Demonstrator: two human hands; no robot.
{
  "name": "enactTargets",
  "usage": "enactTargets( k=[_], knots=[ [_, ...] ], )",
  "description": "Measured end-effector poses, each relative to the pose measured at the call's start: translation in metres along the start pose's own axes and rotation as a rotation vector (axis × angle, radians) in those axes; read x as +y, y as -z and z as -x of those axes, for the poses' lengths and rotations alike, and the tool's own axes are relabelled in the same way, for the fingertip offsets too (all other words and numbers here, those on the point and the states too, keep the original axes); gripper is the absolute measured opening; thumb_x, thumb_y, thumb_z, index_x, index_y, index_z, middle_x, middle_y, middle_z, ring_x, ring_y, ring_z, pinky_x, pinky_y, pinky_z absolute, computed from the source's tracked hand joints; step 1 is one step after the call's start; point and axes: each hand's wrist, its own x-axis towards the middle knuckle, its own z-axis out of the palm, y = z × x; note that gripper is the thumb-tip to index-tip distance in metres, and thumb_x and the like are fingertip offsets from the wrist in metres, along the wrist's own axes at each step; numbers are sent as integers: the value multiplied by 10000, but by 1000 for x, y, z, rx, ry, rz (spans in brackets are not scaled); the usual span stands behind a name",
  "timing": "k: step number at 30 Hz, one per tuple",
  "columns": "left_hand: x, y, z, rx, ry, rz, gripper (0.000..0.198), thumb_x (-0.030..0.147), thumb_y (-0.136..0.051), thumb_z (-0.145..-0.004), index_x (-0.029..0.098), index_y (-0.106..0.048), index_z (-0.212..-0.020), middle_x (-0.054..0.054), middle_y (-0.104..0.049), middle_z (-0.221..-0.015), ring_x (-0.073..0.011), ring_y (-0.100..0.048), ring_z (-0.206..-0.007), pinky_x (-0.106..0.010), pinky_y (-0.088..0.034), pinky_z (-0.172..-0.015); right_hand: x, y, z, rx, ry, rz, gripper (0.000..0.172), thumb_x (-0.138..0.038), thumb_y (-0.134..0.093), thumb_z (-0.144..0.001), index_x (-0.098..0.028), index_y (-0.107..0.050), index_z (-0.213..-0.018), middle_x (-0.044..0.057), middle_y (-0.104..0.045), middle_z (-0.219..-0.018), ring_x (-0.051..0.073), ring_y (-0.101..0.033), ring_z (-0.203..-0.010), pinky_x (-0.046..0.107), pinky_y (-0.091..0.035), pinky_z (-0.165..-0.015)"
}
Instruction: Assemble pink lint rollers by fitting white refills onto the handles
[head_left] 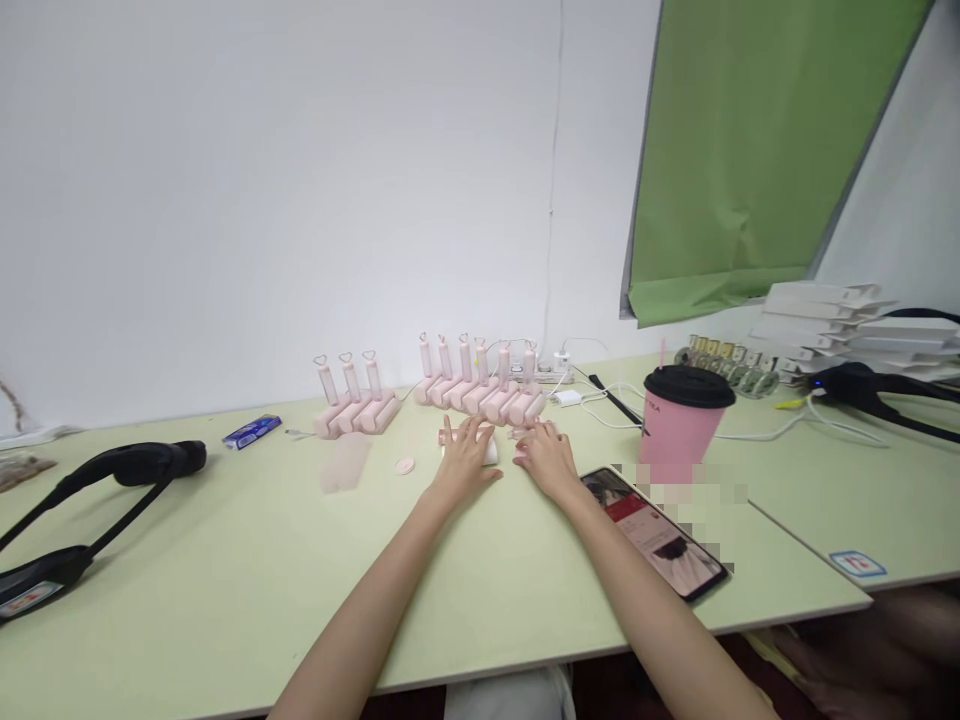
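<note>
My left hand [466, 459] reaches over a white-and-pink piece [490, 452], fingers spread and thumb out to the side, covering much of it. Close to its right, my right hand [550, 460] rests with fingers stretched forward and apart at a small pink piece [517, 450], mostly hidden under the fingers. Behind both hands stands a row of pink devices [495, 403], each with a clear upright tube and a heart-shaped loop on top. A group of three like them [358, 414] sits further left. A small round pink disc [405, 466] lies left of my left hand.
A pink cup with a black lid [682, 425] and a phone [660, 535] stand and lie to the right. Black headgear [142, 465] and a blue packet [252, 432] are on the left. Cables [600, 400], medals [739, 370] and white boxes [817, 320] lie towards the back right.
</note>
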Motion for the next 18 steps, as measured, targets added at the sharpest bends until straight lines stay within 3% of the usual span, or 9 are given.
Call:
enactTargets(
  k=[4, 7, 9, 13, 18],
  knots=[
    [-4, -11, -5, 15, 33, -44, 337, 237, -645, -665, 246, -531, -982, -93, -541, -1087, -298, -472, -1069, -613, -197, -1004, 2, 2, 0, -92, -3, -57, 187, -323, -554, -789, -233, -625, -936, 80, -613, -1044, 254, -498, -1030, 416, -326, -845],
    [2, -10, 1, -38, -57, -76, 214, 141, -532, -726, 216, -543, -927, -86, -587, -931, -257, -531, -955, -506, -349, -936, 1, 3, -1, -119, 36, -135, 215, -264, -543, -791, -214, -606, -990, 73, -636, -1018, 228, -551, -968, 386, -346, -846],
    [9, -4, 6, -63, -146, -64, 207, 105, -456, -764, 203, -542, -926, -77, -593, -870, -227, -552, -904, -443, -384, -905, 0, 2, -3, -69, 55, -253, 255, -244, -526, -794, -198, -591, -1036, 80, -625, -1049, 213, -552, -985, 356, -365, -855],
    [20, 12, 10, 60, -131, 73, 368, 197, -482, -801, 222, -435, -1165, -80, -598, -999, -225, -543, -980, -433, -322, -967, 0, -2, -11, 70, -87, -641, 250, -297, -513, -783, -183, -597, -989, 87, -616, -1027, 191, -591, -894, 345, -424, -836],
    [18, 20, 7, 269, 164, 359, 697, 365, -597, -751, 242, -208, -1318, -76, -591, -1042, -220, -553, -950, -437, -331, -942, 0, 2, -18, 179, -395, -1090, 309, -413, -593, -688, -196, -549, -904, 81, -624, -977, 200, -620, -842, 347, -479, -777]
  ],
)
